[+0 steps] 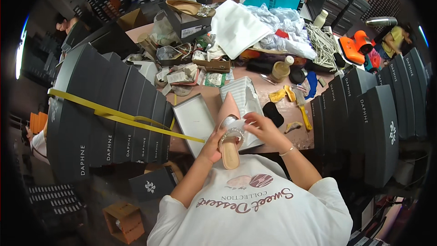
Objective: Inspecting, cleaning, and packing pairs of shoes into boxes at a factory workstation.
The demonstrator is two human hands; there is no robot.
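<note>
A pink pointed-toe shoe [229,105] with a glittering rhinestone strap and a beige insole is held in front of my chest, toe pointing away. My left hand [212,147] grips it from the left side, fingers wrapped near the strap. White stuffing shows inside the toe opening. With thumb and fingers, my right hand [263,130] pinches a small white sheet [236,126] over the strap; whether it is paper or thin foam I cannot tell. Beyond the shoe lies an open shoebox lined with white tissue [253,102]. Left of it sits a grey-white box part [195,113].
Stacked dark shoeboxes [102,109] flank the left side, crossed by a yellow strap [123,117]; more boxes [373,123] stand right. A bottle [282,68], yellow-handled brush [304,113], black pad [273,115] and white cloth [237,26] lie across the table. People sit farther off.
</note>
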